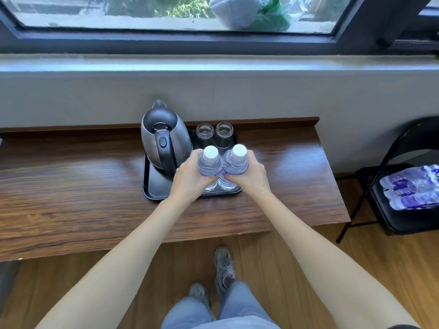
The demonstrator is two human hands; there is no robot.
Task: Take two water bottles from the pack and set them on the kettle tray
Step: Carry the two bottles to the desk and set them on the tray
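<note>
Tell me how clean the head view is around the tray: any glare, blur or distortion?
Head view: daylight from the window puts pale glare on the table right of the tray; wide-angle bends the sill and table edges; the pack on the chair at the right edge is smeared; the bottles and both hands are sharp.

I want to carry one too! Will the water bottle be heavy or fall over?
Probably heavy for its size: the left bottle looks full and capped. Being tall and narrow, it may tip if bumped. The ribbed plastic likely helps the left hand hold it.
</note>
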